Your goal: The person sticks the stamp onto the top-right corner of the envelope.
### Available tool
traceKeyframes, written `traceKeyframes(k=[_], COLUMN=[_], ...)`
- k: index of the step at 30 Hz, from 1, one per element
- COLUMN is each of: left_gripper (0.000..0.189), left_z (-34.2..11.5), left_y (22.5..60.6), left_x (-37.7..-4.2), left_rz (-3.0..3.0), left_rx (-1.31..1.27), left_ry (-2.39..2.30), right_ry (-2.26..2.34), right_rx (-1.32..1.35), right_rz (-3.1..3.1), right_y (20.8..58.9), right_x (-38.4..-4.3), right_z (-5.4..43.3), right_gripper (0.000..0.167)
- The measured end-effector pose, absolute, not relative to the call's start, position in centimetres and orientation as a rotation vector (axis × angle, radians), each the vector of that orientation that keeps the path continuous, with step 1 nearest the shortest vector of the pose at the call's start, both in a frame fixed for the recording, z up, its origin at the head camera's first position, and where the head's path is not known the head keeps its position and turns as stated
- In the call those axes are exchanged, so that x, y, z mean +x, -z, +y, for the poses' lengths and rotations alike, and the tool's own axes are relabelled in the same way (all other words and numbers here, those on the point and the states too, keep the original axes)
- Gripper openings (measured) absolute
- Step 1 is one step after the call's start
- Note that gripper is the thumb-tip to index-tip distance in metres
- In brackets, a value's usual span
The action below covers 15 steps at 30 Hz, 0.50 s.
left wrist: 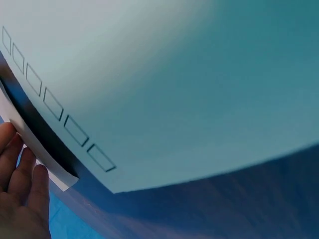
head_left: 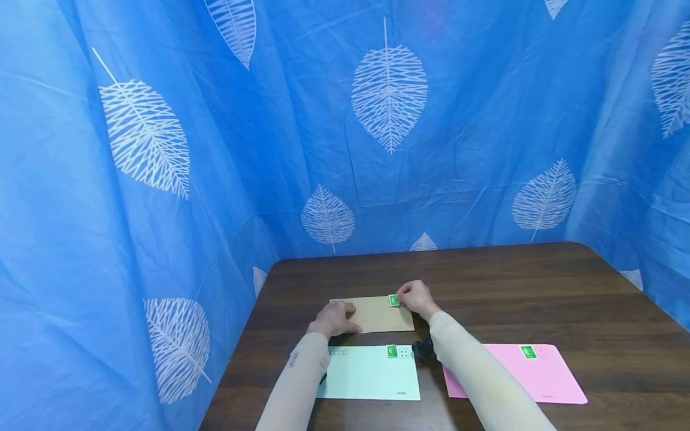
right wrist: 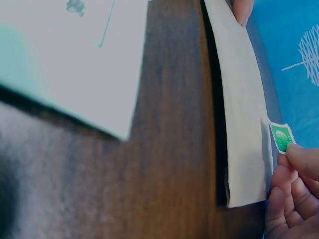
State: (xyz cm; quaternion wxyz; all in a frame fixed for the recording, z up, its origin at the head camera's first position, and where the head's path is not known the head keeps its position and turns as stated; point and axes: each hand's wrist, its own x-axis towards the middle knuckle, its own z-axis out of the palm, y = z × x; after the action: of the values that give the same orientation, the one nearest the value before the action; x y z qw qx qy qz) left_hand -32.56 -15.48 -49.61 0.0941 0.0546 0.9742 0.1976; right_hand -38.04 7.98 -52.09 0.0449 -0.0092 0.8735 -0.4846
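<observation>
Our right grip [head_left: 416,297] pinched a small green stamp [head_left: 394,300] with curled fingertips [right wrist: 302,160], pressing it at the upper right corner of the brown envelope [head_left: 377,314]. Our left grip [head_left: 335,318] lay flat on that envelope's left end, fingers [left wrist: 25,174] straight and relaxed, holding nothing but pinning the paper down. The brown envelope lay flat on the dark wooden desk [head_left: 539,287], toward the far side of our working spot. Nearer to us lay a pale green envelope [head_left: 372,374] carrying its own green stamp [head_left: 392,351] at the upper right, partly under our left forearm. Well to the right of it lay a pink envelope [head_left: 539,377], also bearing a green stamp [head_left: 528,352]. A blue curtain [head_left: 345,120] printed with white leaves hung around the desk on three sides.
</observation>
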Motion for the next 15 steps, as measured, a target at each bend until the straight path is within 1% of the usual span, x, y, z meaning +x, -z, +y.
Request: traceKeyframes(k=[15], left_gripper=[0.061], left_z=[-15.47], left_y=[49.73], left_x=[-32.41], left_rz=[2.892], left_rx=[0.219], left_ry=[-0.597], right_ry=[1.407], right_rx=[-0.076], right_rz=[2.771], right_y=[52.51], right_x=[-38.17], right_z=[7.66], right_gripper=[0.010])
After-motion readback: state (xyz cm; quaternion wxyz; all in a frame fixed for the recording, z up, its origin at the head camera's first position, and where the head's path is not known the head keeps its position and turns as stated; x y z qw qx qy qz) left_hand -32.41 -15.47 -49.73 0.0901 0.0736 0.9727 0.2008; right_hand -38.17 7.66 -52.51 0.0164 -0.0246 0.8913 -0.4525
